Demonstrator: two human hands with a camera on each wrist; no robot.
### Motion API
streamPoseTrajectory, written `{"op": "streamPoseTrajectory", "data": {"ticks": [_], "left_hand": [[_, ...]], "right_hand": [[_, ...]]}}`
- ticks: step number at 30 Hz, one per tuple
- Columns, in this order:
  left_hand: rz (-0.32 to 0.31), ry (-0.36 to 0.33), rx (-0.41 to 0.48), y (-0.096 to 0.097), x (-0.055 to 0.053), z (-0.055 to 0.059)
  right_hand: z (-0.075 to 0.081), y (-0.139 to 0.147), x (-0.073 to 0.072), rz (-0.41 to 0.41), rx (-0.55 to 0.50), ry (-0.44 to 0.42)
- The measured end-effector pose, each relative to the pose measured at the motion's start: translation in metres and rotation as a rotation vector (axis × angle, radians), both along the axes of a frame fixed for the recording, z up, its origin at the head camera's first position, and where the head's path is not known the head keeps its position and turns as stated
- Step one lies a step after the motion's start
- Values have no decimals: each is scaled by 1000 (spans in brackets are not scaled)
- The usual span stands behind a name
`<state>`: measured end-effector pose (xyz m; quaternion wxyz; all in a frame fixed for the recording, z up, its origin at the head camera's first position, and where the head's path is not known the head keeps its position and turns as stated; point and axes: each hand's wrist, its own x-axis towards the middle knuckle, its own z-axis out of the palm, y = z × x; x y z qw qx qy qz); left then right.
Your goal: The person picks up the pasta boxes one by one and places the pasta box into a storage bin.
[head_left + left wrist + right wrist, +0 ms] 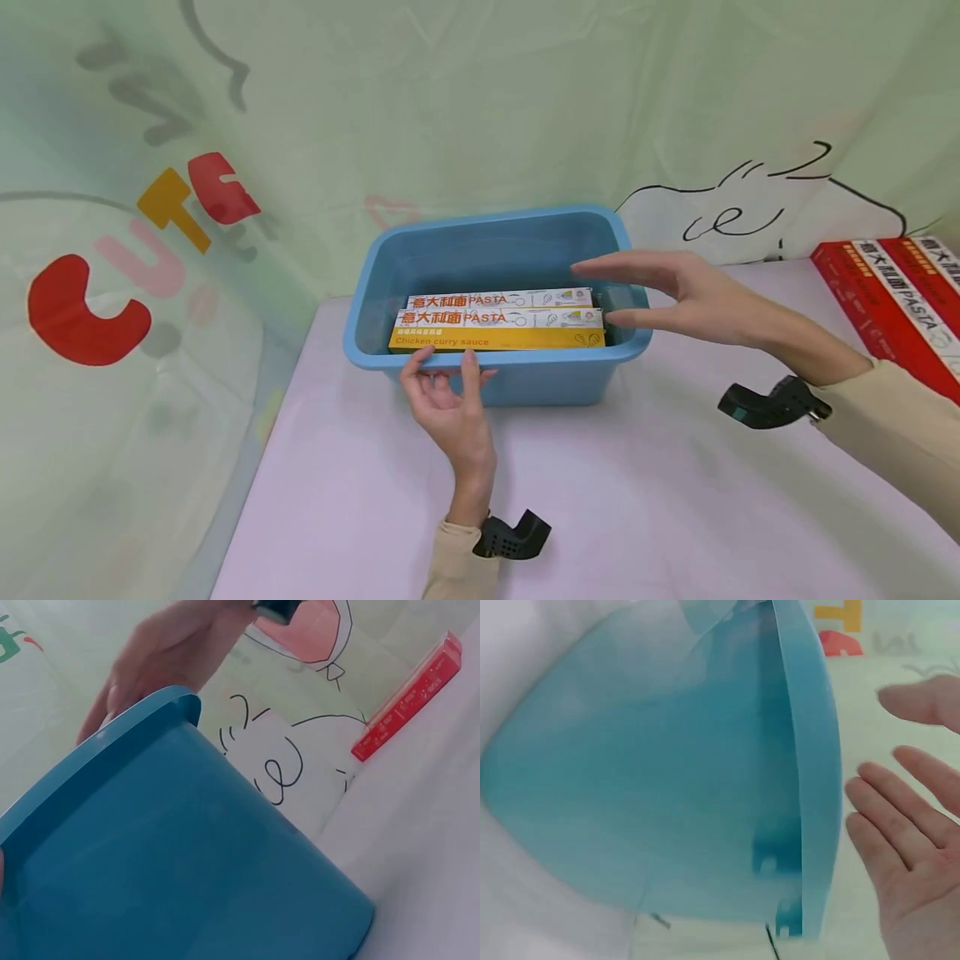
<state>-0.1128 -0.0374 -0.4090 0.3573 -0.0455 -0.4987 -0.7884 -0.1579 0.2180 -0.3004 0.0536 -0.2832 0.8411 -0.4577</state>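
As the left hand (450, 408) grips the rectangular blue plastic tub (536, 384), the right hand (693, 302), fingers spread beside long white-and-yellow pasta boxes (498, 332), seems mid-packing, next probably needing a steady tub

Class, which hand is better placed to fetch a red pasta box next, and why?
Probably the right hand: it holds nothing and is nearer the red pasta boxes. The left hand touches the blue bin at its near rim.

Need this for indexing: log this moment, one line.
left hand: touching blue bin, front rim; right hand: empty, near bin's right end; pasta boxes: inside bin
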Motion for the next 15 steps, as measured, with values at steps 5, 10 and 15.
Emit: {"op": "streamPoseTrajectory", "data": {"ticks": [5, 10, 15], "left_hand": [[2, 8, -6, 0, -1, -1], [1, 3, -13, 1, 0, 0], [5, -9, -16, 0, 1, 0]], "right_hand": [[-18, 37, 20, -179, -10, 45], [-55, 78, 33, -322, -2, 67], [-97, 128, 49, -473, 48, -40]]}}
